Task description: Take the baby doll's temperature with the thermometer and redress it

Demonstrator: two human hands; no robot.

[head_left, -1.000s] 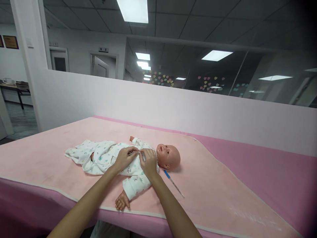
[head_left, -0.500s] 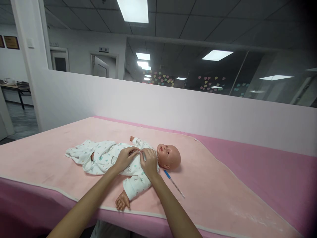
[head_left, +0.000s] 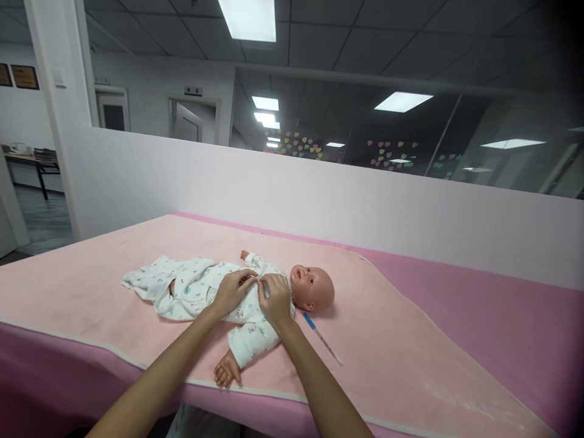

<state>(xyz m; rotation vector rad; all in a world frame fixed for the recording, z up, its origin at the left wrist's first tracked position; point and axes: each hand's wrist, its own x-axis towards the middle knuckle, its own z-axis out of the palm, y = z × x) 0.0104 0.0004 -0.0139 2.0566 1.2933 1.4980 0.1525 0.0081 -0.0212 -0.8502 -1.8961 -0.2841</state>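
A baby doll [head_left: 312,287] lies on its back on a pink mat [head_left: 392,340], head to the right. It wears a white patterned romper [head_left: 191,289]. My left hand [head_left: 232,291] and my right hand [head_left: 274,298] rest together on the doll's chest near the collar. Both pinch the romper's front fabric with curled fingers, fingertips almost touching. One doll hand [head_left: 223,369] sticks out of a sleeve toward the mat's near edge. A thin thermometer with a blue end [head_left: 322,338] lies on the mat just right of my right forearm.
The mat covers a darker pink table [head_left: 524,316] that ends at a low white partition wall [head_left: 365,207]. Beyond it are glass office walls with heart stickers. A doorway and a desk [head_left: 27,161] show at the far left.
My hands stay on the doll's chest; the fingers have drawn slightly closer at the collar. The view has shifted a little.
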